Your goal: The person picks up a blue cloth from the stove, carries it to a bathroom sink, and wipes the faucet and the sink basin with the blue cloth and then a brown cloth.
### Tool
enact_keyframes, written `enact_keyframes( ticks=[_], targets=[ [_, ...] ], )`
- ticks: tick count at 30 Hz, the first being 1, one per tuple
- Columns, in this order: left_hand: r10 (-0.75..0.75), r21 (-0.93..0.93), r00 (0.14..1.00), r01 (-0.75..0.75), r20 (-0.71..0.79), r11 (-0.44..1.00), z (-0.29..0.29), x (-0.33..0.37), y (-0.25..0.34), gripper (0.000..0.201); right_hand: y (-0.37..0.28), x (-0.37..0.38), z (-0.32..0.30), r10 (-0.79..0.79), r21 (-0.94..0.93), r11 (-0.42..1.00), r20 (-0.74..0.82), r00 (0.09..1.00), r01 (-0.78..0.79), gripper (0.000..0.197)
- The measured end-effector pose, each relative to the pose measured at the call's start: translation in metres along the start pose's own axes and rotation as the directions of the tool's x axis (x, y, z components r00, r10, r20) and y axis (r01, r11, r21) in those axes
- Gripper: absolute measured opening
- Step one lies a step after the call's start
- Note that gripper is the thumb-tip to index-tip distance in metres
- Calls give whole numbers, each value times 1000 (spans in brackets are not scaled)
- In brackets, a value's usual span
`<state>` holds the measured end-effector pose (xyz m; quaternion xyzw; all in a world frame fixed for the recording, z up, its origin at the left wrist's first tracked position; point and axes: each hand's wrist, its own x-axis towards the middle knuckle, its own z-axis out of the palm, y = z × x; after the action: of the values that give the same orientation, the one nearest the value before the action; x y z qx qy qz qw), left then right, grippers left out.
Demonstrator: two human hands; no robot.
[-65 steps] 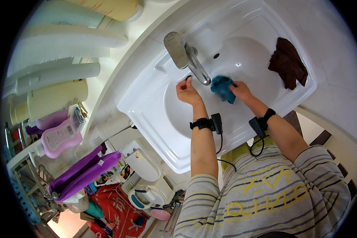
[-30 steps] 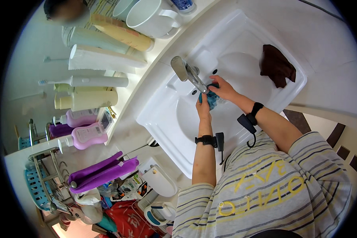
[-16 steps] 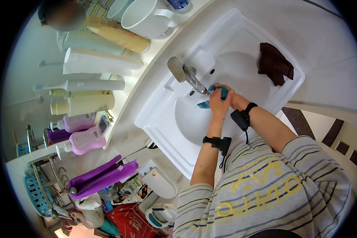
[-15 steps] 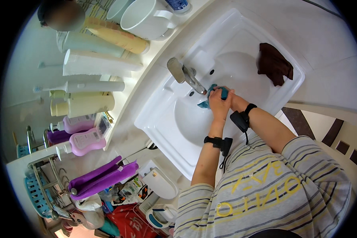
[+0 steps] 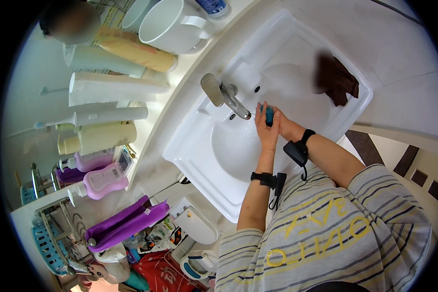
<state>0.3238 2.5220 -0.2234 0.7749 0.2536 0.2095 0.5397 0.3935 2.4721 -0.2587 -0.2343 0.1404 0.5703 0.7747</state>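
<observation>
My two hands are pressed together over the sink (image 5: 190,146), just in front of the chrome faucet (image 5: 236,103). A small wet-looking teal cloth (image 5: 269,116) is bunched up between them. My left hand (image 5: 266,134) lies along its near left side, with the fingers fairly straight. My right hand (image 5: 288,129) closes on it from the right, its fingers partly hidden behind the left hand. A dark brown cloth (image 5: 343,82) lies crumpled on the right side of the basin, partly blurred.
Along the ledge on the left stand a white mug (image 5: 173,27), a yellow tube (image 5: 136,51), an electric toothbrush (image 5: 107,116) and a pink pump bottle (image 5: 104,182). A purple towel (image 5: 126,226) hangs on a metal rack at lower left. A mirror backs the ledge.
The teal cloth's loose ends, which hung out beside the left hand, are now gathered between my palms. My left fingers have straightened. The view has shifted slightly.
</observation>
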Motion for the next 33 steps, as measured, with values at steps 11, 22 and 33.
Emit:
enact_keyframes(
  ticks=[11, 22, 33],
  targets=[
    [240, 273, 967, -209, -84, 939, -11, -5, -10, 34, 34, 11, -18, -94, -190, 978, -60, 994, 81, 22],
    [-521, -447, 835, 402, -180, 799, -20, 30, -10, 22, 57, 27, 0, -279, -414, 905, -411, 868, 95, 26],
    [-572, -193, 820, 557, -28, 808, -75, 26, -46, 64, -26, -1, 6, -343, -920, 389, -190, 920, -45, 60]
  ],
)
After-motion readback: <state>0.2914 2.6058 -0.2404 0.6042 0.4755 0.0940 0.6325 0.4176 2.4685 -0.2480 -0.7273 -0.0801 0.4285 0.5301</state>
